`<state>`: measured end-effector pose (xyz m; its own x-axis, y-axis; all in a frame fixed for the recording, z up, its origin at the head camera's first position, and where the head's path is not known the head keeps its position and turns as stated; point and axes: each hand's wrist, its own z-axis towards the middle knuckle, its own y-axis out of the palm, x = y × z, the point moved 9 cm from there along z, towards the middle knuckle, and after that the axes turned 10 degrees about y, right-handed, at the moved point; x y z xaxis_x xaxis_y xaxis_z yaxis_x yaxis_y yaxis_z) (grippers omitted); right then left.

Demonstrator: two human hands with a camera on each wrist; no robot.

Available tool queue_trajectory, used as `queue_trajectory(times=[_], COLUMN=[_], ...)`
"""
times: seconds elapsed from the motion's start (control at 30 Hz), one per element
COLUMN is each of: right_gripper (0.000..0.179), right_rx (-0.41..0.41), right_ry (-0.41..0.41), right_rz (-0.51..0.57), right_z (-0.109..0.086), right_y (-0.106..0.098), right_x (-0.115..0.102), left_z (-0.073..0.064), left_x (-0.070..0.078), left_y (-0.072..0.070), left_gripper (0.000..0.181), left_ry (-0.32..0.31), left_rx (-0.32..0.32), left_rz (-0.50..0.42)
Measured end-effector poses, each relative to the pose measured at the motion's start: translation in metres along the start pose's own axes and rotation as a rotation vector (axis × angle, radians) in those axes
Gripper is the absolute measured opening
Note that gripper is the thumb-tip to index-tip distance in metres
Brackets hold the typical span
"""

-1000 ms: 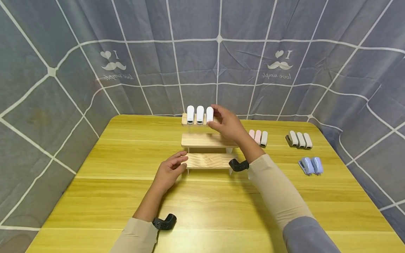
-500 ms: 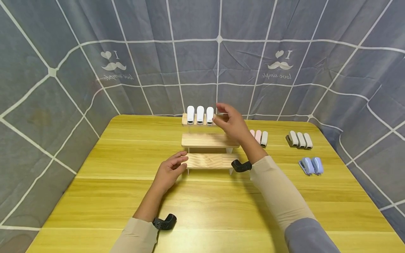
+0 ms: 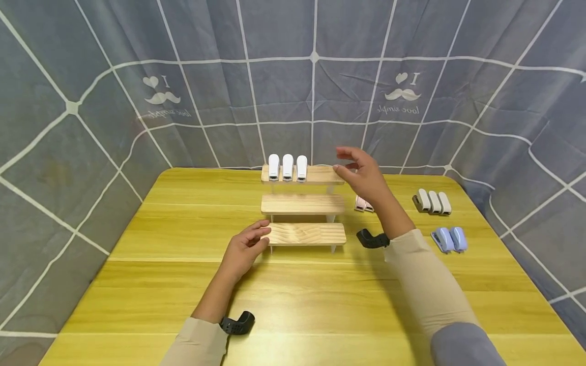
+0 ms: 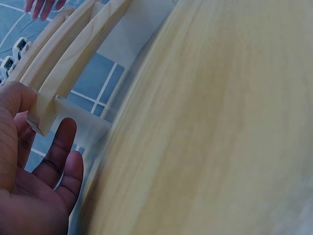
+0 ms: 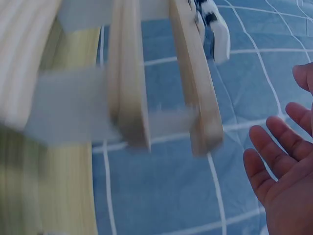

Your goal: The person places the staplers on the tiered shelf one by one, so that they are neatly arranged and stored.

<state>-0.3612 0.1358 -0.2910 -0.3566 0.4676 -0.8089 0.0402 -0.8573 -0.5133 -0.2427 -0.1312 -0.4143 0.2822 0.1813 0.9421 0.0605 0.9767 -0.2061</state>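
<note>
In the head view, three white staplers (image 3: 287,167) stood side by side on the top shelf (image 3: 324,174), toward its left end. The right hand (image 3: 368,178) hung by that shelf's right end, thumb and fingers wide apart – a loose, unfilled grip. The middle shelf (image 3: 302,204) stepped down in front. At the bottom shelf (image 3: 309,234), the left hand (image 3: 242,251) touched the left end with relaxed fingers. Pink staplers (image 3: 360,204) showed on the table (image 3: 160,290) partly behind the right hand; farther right lay three grey staplers (image 3: 435,202) and, nearer the person, two blue staplers (image 3: 450,240). A checked curtain (image 3: 284,91) hung behind.

In the left wrist view, the left thumb met the corner of the bottom shelf, the other fingers spread loosely beside and below it. The white staplers were just visible at the edge.

In the right wrist view, the right palm faced the shelves – fingers spread, well clear of the wood. The shelf ends were blurred, and the white staplers showed only in part.
</note>
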Motion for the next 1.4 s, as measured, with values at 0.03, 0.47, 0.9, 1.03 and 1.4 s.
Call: queue_trajectory(times=[0.03,0.47,0.9,1.03,1.4], right_gripper=[0.044,0.041,0.045,0.049,0.053], right_rx=[0.006,0.108,0.194,0.205,0.066], right_ry=[0.000,0.082,0.289,0.344,0.360], right_rz=[-0.009,-0.170,-0.294,-0.324,-0.255], right_z=[-0.004,-0.097,-0.180,-0.193,-0.190], right_y=[-0.006,-0.088,-0.163,-0.182,-0.191], right_x=[0.003,0.080,0.143,0.163,0.218], left_z=[0.000,0.002,0.002,0.002,0.002], left_x=[-0.001,0.000,0.000,0.001,-0.003], left_y=[0.000,0.000,0.002,0.001,0.001], left_gripper=[0.028,0.029,0.030,0.030,0.030], left_ry=[0.000,0.003,0.001,0.000,-0.003], left_rx=[0.002,-0.041,-0.035,-0.037,-0.043], left_rz=[0.001,0.009,0.016,0.017,0.003])
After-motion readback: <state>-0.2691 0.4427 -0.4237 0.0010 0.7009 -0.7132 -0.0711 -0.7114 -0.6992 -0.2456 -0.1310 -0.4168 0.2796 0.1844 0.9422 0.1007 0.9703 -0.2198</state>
